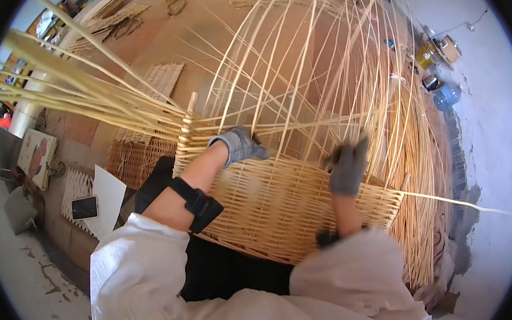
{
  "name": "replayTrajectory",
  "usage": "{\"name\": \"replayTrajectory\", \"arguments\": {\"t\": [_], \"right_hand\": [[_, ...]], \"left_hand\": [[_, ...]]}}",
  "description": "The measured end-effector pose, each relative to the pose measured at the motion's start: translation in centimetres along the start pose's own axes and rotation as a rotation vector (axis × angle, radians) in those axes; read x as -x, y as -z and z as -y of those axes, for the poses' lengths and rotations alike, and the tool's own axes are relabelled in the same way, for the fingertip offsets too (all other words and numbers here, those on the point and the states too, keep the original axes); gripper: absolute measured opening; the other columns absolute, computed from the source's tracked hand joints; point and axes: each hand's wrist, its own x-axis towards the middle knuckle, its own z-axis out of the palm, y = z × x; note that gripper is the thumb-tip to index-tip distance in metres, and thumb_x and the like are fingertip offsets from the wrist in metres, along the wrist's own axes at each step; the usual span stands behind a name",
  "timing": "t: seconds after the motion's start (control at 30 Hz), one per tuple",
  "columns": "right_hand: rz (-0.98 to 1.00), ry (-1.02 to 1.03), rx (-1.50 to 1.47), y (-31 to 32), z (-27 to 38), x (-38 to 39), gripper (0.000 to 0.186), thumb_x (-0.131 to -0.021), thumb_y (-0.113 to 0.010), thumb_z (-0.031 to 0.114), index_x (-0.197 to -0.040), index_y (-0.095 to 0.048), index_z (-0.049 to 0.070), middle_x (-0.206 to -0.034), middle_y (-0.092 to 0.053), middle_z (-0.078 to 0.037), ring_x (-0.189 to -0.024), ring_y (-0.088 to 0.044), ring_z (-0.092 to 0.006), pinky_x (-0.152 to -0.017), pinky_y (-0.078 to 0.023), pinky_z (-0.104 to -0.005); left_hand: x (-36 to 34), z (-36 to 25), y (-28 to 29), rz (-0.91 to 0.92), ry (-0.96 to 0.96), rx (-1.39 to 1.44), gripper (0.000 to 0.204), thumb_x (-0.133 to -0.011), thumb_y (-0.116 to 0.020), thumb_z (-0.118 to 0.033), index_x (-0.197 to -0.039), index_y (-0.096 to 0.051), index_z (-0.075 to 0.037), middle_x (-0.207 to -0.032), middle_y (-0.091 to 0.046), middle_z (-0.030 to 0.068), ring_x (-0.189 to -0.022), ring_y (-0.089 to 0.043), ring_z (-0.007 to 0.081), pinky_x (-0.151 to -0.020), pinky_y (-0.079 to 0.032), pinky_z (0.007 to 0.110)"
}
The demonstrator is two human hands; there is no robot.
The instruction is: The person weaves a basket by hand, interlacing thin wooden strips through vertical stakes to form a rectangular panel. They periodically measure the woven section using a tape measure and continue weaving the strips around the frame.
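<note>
A woven wicker panel lies slanted in front of me, with long pale rods fanning upward from its far edge. My left hand, in a grey glove, rests on that upper edge left of the middle. Its fingers curl down over the rods there, and their tips are partly hidden. Farther right, my gloved right hand is raised over the edge, somewhat blurred by motion. Its fingers stretch upward among the rods, apart from the thumb, with nothing visible held. One thin rod sticks out past the panel's right corner.
A thick bundle of rods lies along the right wall. Thicker rods jut out at upper left. At left are a phone, a white board and woven panels. A blue water bottle stands by the right wall.
</note>
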Motion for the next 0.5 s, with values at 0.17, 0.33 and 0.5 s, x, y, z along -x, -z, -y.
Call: {"name": "replayTrajectory", "arguments": {"t": [0.17, 0.33, 0.5], "right_hand": [[0.127, -0.016, -0.562, 2.8, -5.9, 1.2, 0.022, -0.080, -0.055, 0.017, -0.093, -0.048, 0.001, -0.069, -0.052, -0.006, -0.052, -0.053, -0.0149, -0.048, -0.049, -0.0275], [-0.001, -0.442, -0.130, 7.9, -3.3, -1.0, 0.004, -0.078, -0.051, 0.004, -0.079, -0.047, 0.001, -0.073, -0.054, -0.010, -0.069, -0.057, -0.0190, -0.058, -0.047, -0.0253], [0.523, 0.414, 1.019, 6.5, -4.4, -8.9, 0.024, -0.077, -0.052, 0.008, -0.097, -0.044, -0.002, -0.084, -0.054, -0.013, -0.072, -0.058, -0.0231, -0.062, -0.048, -0.0277]], "left_hand": [[-0.1, -7.2, -1.1, -0.186, 0.290, -0.074, 0.081, -0.066, -0.058, -0.055, -0.118, -0.038, 0.003, -0.118, -0.045, 0.0171, -0.110, -0.043, 0.0286, -0.091, -0.034, 0.038], [3.6, -8.5, -5.8, -0.527, -0.381, -0.393, 0.079, -0.064, -0.064, -0.045, -0.129, -0.028, -0.016, -0.120, -0.041, 0.0188, -0.115, -0.036, 0.0314, -0.097, -0.025, 0.036], [3.2, -12.2, -9.0, -0.202, -0.135, -0.463, 0.068, -0.069, -0.051, -0.057, -0.126, -0.035, -0.023, -0.115, -0.045, 0.0174, -0.111, -0.038, 0.0278, -0.095, -0.017, 0.046]]}}
